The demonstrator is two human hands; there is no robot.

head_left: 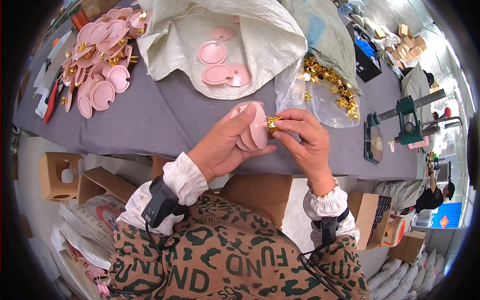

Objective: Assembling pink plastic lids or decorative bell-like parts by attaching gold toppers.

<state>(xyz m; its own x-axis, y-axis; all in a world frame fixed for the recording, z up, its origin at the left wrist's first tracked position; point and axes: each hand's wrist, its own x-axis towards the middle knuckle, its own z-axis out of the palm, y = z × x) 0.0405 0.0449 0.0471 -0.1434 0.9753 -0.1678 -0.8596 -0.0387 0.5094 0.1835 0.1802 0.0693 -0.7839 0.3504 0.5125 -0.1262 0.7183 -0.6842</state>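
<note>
My left hand (224, 145) grips a small stack of pink plastic discs (255, 127) above the front edge of the grey table (160, 120). My right hand (302, 140) pinches a small gold metal clip (274, 123) against the rim of the front disc. More loose pink discs (220, 60) lie on an opened white woven sack (260, 45) just beyond my hands. A clear plastic bag with many gold clips (332, 85) sits to the right of that sack.
A heap of pink discs with gold clips fitted (100, 55) covers the table's far left. A green hand press (407, 122) stands at the right end. Cardboard boxes (62, 175) and sacks sit on the floor, and another person (432, 195) is at far right.
</note>
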